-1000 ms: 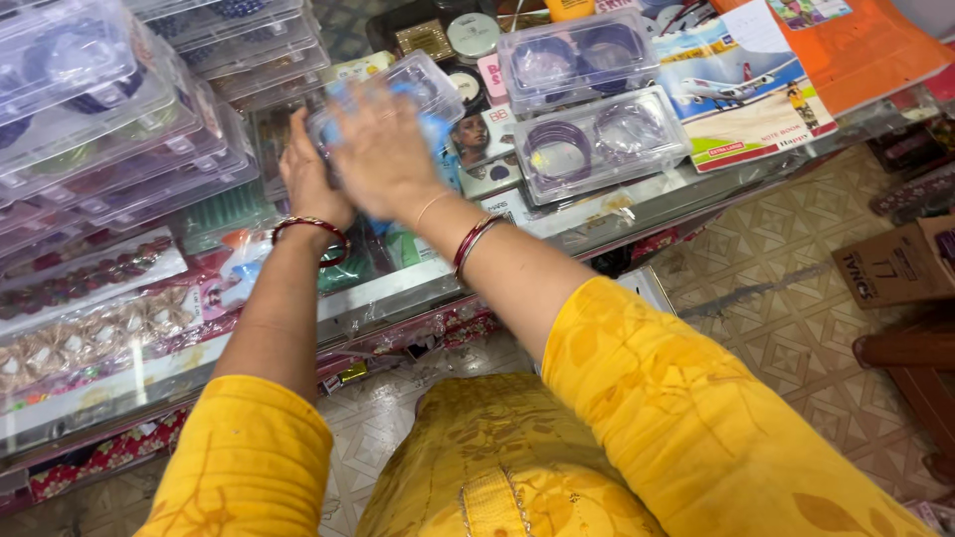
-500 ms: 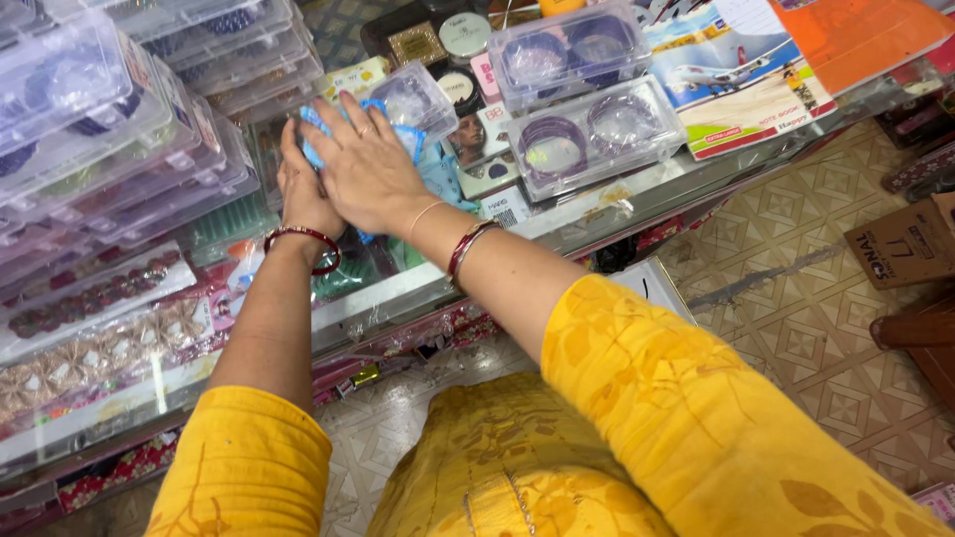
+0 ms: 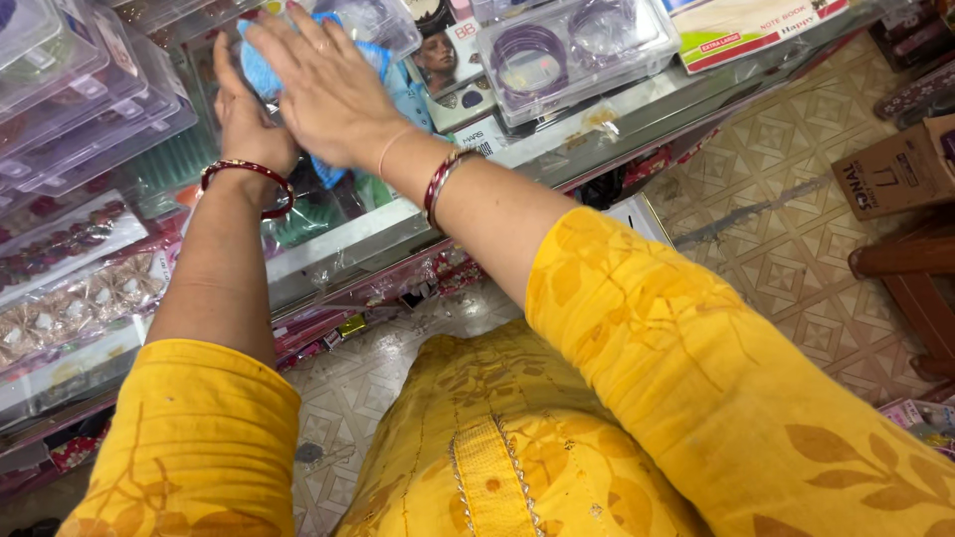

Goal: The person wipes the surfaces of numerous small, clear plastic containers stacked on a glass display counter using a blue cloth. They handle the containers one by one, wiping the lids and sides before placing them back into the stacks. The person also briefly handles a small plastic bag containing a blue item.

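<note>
Glass counter [image 3: 617, 129], both hands [image 3: 323, 85] flat on blue cloth [image 3: 261, 72]

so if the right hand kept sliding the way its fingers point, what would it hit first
The right hand points up and left across the blue cloth. Going on that way, it would probably meet the stacked clear plastic boxes first, though depth there is hard to judge.

Both arms reach forward, the right hand [image 3: 323, 89] flat with fingers spread, the left hand [image 3: 244, 119] upright beside it.
</note>
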